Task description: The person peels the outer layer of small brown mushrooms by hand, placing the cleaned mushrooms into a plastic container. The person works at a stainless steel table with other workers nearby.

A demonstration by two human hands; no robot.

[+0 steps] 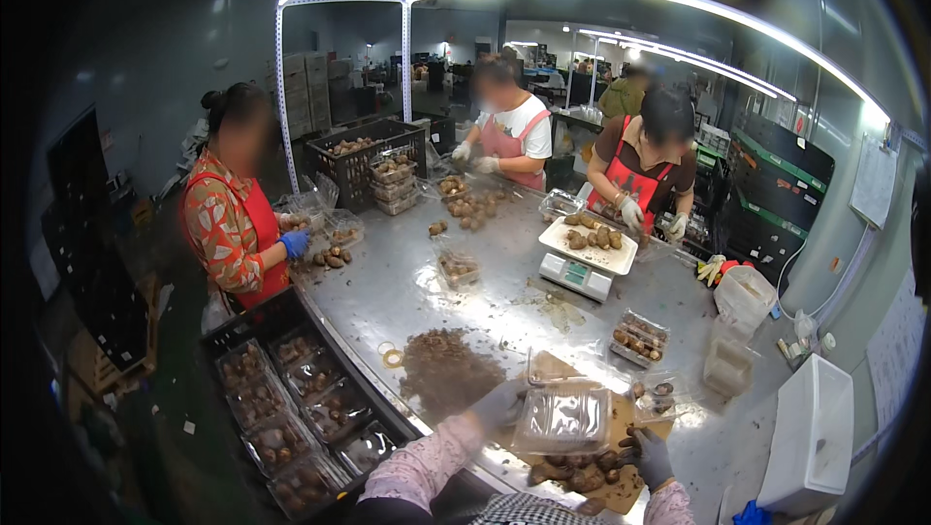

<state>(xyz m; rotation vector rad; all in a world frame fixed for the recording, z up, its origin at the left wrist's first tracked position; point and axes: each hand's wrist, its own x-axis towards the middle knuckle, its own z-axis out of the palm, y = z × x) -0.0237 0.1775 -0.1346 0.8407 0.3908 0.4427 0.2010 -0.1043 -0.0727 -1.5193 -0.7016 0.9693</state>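
Observation:
My left hand [500, 405], in a grey glove, is at the upper left edge of a clear plastic clamshell box [564, 419]; whether it grips the box is unclear. My right hand [649, 456], gloved in grey, touches a dark tuber at the right end of a pile of brown taro-like tubers [574, 473]. Box and pile are on a brown board [625, 492] at the near edge of a metal table. An open clear box with a few tubers [658, 398] lies just beyond my right hand. Another clear box [556, 365] is behind the first.
A black crate [364, 398] of filled boxes stands left, by a dirt heap [447, 369]. A scale [574, 278] bears a tray of tubers. A filled box [640, 339] and a white bin [811, 423] are to the right. Several people in aprons stand around the table [393, 270].

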